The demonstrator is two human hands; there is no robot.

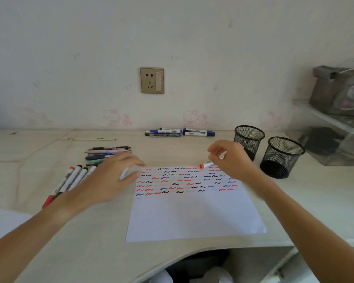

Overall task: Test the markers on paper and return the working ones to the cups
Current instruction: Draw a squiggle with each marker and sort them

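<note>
Red-capped marker (207, 165) sits pinched in right hand (231, 158), cap on, over top edge of the scribbled paper (192, 213). Left hand (108, 176) grips a second marker (124, 173), partly hidden. Step looks like between tests. Next: judged working, drop it in near mesh cup (248, 140); second cup (281, 157) beside.

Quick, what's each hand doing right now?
Left hand: pinches a white marker, blurred.
Right hand: holds a red-capped marker above the paper.
</note>
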